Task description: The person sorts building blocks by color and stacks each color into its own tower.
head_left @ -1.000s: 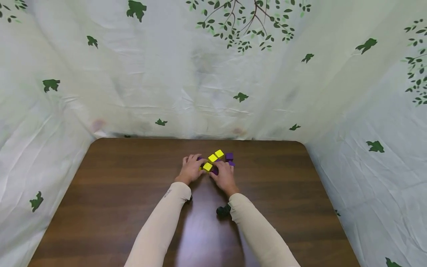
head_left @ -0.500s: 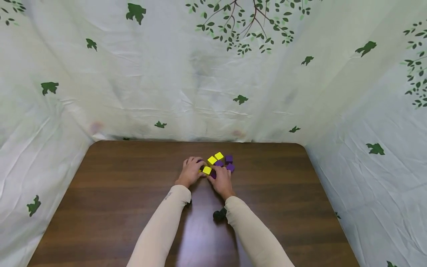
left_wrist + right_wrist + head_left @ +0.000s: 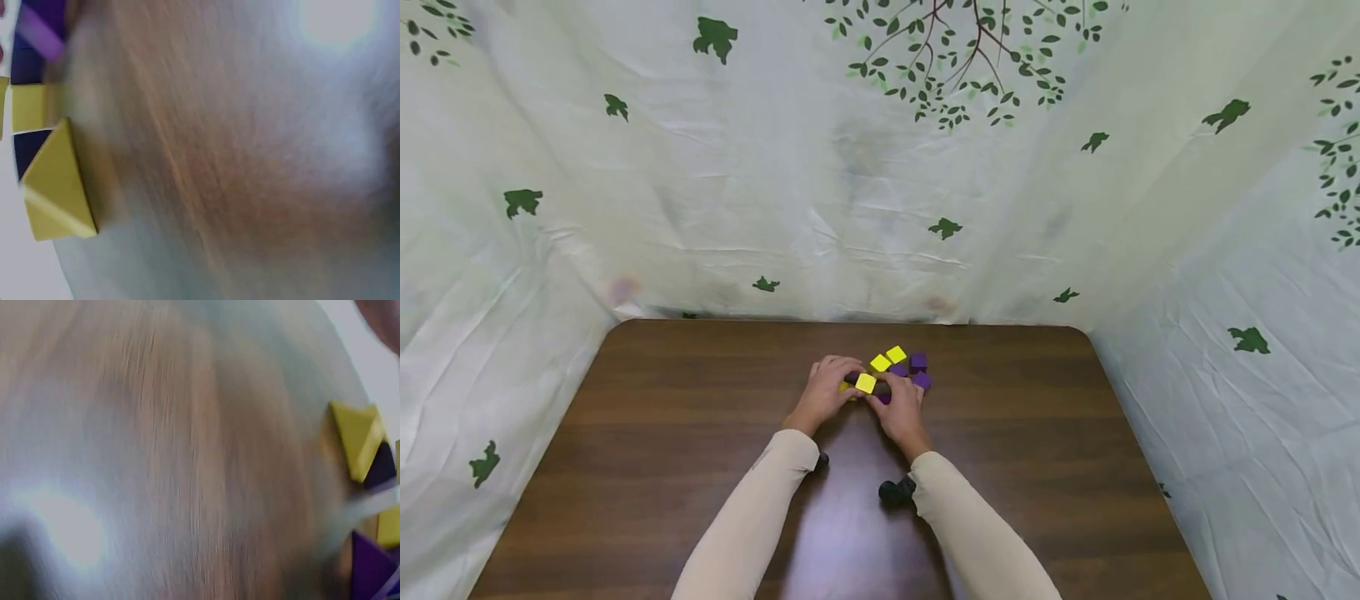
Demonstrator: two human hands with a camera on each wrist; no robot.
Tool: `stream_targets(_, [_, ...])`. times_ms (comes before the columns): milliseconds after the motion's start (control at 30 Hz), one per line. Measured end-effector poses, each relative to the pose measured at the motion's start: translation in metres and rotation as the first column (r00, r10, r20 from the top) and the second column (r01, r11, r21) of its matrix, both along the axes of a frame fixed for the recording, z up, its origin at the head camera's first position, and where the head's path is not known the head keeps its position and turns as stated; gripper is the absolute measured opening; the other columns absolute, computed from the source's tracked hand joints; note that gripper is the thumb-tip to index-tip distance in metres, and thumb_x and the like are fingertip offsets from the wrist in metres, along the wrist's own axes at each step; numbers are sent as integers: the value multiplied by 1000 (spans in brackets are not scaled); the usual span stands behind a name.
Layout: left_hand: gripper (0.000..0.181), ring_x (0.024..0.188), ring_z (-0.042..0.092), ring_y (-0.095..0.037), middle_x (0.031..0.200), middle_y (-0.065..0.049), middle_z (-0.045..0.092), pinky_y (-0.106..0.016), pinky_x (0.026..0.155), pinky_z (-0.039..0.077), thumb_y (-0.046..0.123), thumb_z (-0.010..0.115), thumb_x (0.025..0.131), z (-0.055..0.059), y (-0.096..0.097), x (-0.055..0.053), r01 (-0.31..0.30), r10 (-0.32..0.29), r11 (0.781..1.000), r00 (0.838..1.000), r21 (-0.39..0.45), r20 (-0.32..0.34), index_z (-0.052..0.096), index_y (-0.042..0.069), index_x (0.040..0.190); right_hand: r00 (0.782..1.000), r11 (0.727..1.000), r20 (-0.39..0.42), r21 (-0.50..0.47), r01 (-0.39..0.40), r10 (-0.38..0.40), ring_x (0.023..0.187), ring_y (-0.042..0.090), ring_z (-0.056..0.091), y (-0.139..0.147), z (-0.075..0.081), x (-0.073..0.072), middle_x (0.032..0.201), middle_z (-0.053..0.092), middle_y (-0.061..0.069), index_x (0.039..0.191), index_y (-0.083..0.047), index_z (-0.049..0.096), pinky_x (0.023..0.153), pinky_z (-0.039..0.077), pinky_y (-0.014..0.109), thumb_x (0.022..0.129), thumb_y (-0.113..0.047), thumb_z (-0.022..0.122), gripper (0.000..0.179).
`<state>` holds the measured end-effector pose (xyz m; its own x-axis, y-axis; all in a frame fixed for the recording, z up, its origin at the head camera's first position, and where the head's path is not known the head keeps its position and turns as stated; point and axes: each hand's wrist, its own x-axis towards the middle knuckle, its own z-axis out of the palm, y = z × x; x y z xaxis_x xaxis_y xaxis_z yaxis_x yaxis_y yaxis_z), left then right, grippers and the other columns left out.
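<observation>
Both hands close in on a cluster of small yellow and purple blocks near the table's far side. In the head view, my left hand (image 3: 824, 393) curls round the left end, where a purple block (image 3: 851, 377) and some yellow show between thumb and fingers. My right hand (image 3: 900, 411) pinches a purple block (image 3: 884, 398) at the right end. Between the hands sits a yellow block (image 3: 866, 383). The wrist views catch only part of the cluster: a tilted yellow block (image 3: 59, 187) in the left, and a yellow block (image 3: 356, 437) beside purple ones in the right. Fingers hide some blocks.
Just behind the hands lie two yellow blocks (image 3: 880, 363) and several purple blocks (image 3: 918, 362). The brown wooden table (image 3: 700, 467) reaches back to a pale leaf-printed cloth (image 3: 737, 208). A dark wrist camera (image 3: 895, 493) hangs by the right sleeve.
My right hand has shifted slightly nearer and left, uncovering a purple block behind it. The left fingers have moved a little, showing more of the purple block beneath. The head view has tilted slightly.
</observation>
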<state>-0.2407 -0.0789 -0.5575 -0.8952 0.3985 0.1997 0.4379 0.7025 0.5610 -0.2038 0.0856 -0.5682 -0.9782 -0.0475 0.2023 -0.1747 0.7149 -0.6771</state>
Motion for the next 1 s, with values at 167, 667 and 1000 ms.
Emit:
stream_targets(167, [33, 105, 60, -33, 109, -14, 68, -50, 93, 45, 12, 78, 79, -2, -17, 21, -86, 60, 976, 990, 202, 130, 68, 4, 110, 999, 989, -8, -141, -53, 53, 102, 29, 60, -12, 1, 15, 112, 68, 9, 116, -6, 66, 88, 39, 44, 83, -15, 76, 35])
stream_targets(667, [34, 86, 65, -23, 94, -10, 70, -36, 76, 52, 10, 82, 74, -32, -80, 66, -189, 161, 878, 982, 440, 100, 70, 3, 105, 983, 969, 51, -185, -161, 174, 102, 22, 62, -70, -17, 35, 110, 68, 8, 114, -5, 68, 90, 48, 36, 83, -15, 77, 34])
stream_targets(1000, [35, 92, 62, -26, 98, -9, 69, -41, 84, 49, 9, 82, 75, -39, -91, 71, -320, 236, 888, 934, 332, 268, 71, 6, 107, 983, 964, -3, -195, -181, 184, 93, 22, 60, -83, -31, 36, 102, 70, 8, 109, -4, 69, 83, 48, 34, 79, -12, 80, 33])
